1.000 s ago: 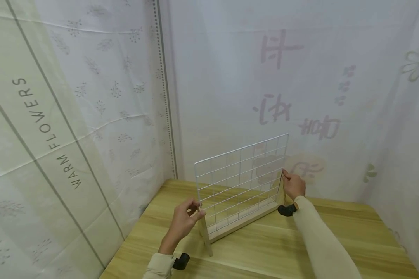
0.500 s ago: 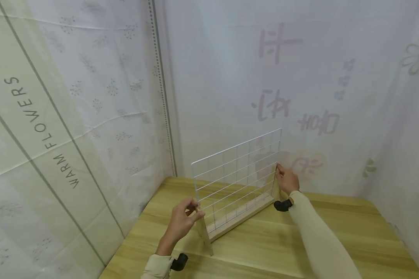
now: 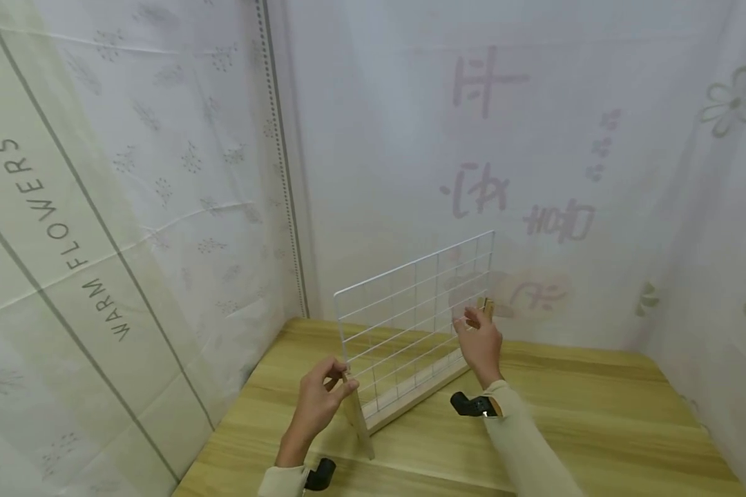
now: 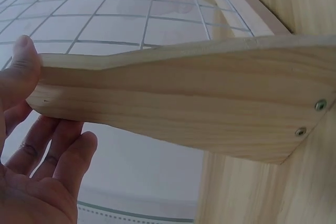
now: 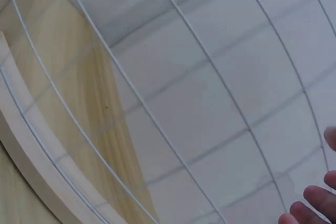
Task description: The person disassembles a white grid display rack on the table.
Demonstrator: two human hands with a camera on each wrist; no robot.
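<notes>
A white wire grid panel [image 3: 415, 262] stands upright in a pale wooden stand, its lower edge along the base bar [image 3: 410, 399]. My left hand [image 3: 317, 400] pinches the top of the stand's near side piece [image 4: 184, 98], thumb on one face and fingers on the other. Two screw heads [image 4: 320, 105] show at that piece's lower end. My right hand [image 3: 481, 348] is in front of the grid's right part, near the far side piece [image 3: 488, 308], with fingers loosely bent and nothing held. In the right wrist view, its fingertips [image 5: 317, 203] appear at the lower right, close to the wires.
The stand rests on a wood-grain table [image 3: 534, 428]. Printed curtains hang behind it [image 3: 373, 138] and along the left side [image 3: 161, 228], close to the table edges. A black wrist camera [image 3: 470, 404] sits on my right wrist.
My right hand has let go of the far side piece and moved left and down in front of the grid. My left hand keeps its pinch. The view has shifted slightly.
</notes>
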